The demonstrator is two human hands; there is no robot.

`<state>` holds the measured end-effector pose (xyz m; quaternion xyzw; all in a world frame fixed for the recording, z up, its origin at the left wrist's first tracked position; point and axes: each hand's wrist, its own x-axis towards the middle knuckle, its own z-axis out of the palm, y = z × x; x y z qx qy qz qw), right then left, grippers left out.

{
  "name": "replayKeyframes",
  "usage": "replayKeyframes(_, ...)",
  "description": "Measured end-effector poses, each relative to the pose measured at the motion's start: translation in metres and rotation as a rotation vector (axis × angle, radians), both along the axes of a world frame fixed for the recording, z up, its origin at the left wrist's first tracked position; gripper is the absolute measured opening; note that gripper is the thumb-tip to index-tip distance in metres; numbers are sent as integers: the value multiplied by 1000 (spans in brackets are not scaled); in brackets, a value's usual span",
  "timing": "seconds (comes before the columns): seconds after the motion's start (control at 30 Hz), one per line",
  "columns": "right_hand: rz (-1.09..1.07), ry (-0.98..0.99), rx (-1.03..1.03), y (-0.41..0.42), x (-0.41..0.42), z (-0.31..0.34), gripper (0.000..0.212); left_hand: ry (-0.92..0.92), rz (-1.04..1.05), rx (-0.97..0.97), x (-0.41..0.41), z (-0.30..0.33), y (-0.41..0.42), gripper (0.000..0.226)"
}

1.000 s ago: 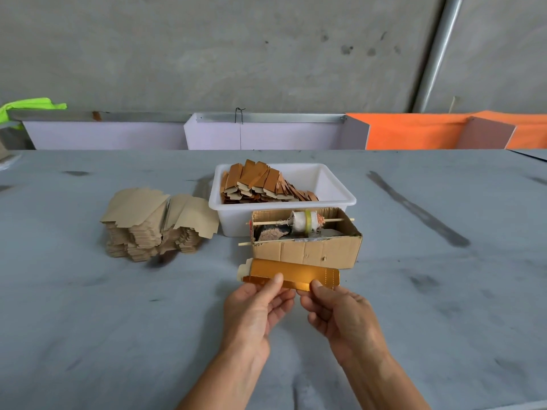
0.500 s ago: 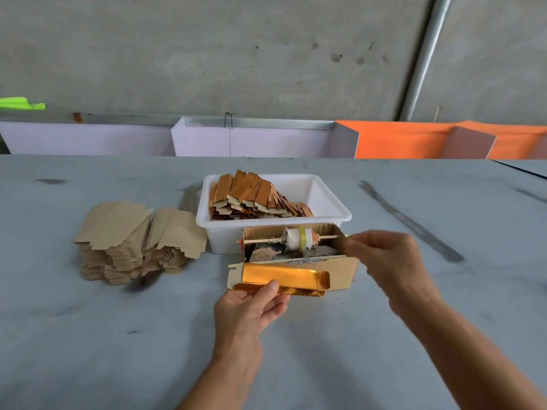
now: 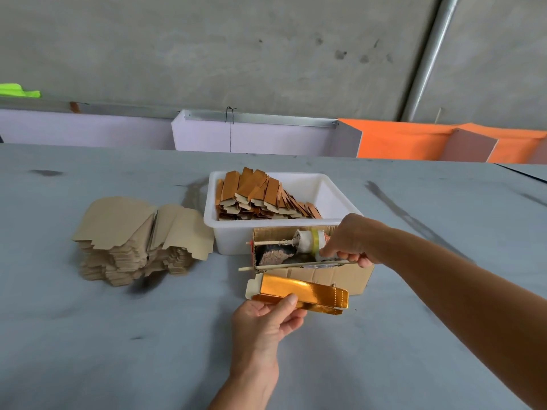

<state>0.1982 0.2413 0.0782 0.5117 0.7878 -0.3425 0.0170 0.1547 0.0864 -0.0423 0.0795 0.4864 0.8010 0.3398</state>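
Observation:
My left hand (image 3: pixel 268 319) pinches a folded gold foil carton (image 3: pixel 299 292) by its near edge, just above the grey table (image 3: pixel 118 335). Behind it stands an open cardboard box (image 3: pixel 334 278) that holds a tape roll (image 3: pixel 309 241) on a wooden stick (image 3: pixel 269 241), with a second stick across the front. My right hand (image 3: pixel 350 241) reaches into that box and its fingers curl at the tape's end by the roll; what they pinch is too small to tell.
A white plastic bin (image 3: pixel 331 193) behind the cardboard box holds several folded gold cartons (image 3: pixel 260 196). A stack of flat tan carton blanks (image 3: pixel 136 232) lies to the left. White and orange panels (image 3: pixel 399 140) line the table's far edge.
My right hand let go of the gold carton and moved up and right into the cardboard box by the tape roll. My left hand kept hold of the carton.

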Motion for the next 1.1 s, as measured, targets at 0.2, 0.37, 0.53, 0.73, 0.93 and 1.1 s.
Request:
replayKeyframes(0.2, -7, -54, -5, 1, -7, -9, 21, -15, -4, -12, -1, 0, 1, 9)
replayKeyframes(0.37, -19, -63, -11, 2, -11, -17, 18, -27, 2, -20, -3, 0, 2, 11)
replayKeyframes(0.53, -66, -2, 64, 6, -15, -25, 21, -20, -11, -24, -2, 0, 1, 12)
replayKeyframes(0.73, -83, -21, 79, 11, -19, -30, 29, -7, -33, -30, -1, 1, 2, 12)
replayKeyframes(0.93, -89, -48, 35, 17, -24, -30, 27, -17, -31, -38, -1, 1, 1, 17)
replayKeyframes(1.1, -110, 25, 77, 20, -24, -35, 34, -21, -35, -41, -1, 1, 2, 16)
